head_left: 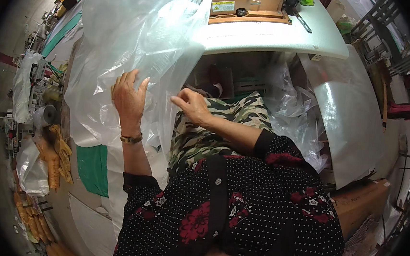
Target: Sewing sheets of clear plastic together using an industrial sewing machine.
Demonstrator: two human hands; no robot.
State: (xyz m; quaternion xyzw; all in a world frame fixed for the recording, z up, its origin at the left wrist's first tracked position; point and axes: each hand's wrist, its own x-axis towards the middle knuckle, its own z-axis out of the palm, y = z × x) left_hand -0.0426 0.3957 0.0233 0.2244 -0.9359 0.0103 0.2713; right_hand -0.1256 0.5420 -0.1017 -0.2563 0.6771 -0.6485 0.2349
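Observation:
A large translucent plastic sheet [125, 40] hangs over the left side of the white work table and down beside my lap. My left hand [129, 98] lies against this sheet with fingers stretched and thumb apart, a watch on its wrist. Close to the sheet's right-hand edge, above my camouflage-patterned lap, my right hand [193, 107] has thumb and forefinger pinched on the plastic. At the table's far side the sheet reaches up to a tan sewing machine [253, 4].
The white table [269, 39] curves in front of me. More clear plastic [298, 106] is bunched under its right side, beside a pale panel [346, 110]. A cardboard box [365, 203] stands at my right. Green cloth [92, 169] and yellow-orange bundles [50, 164] lie at left.

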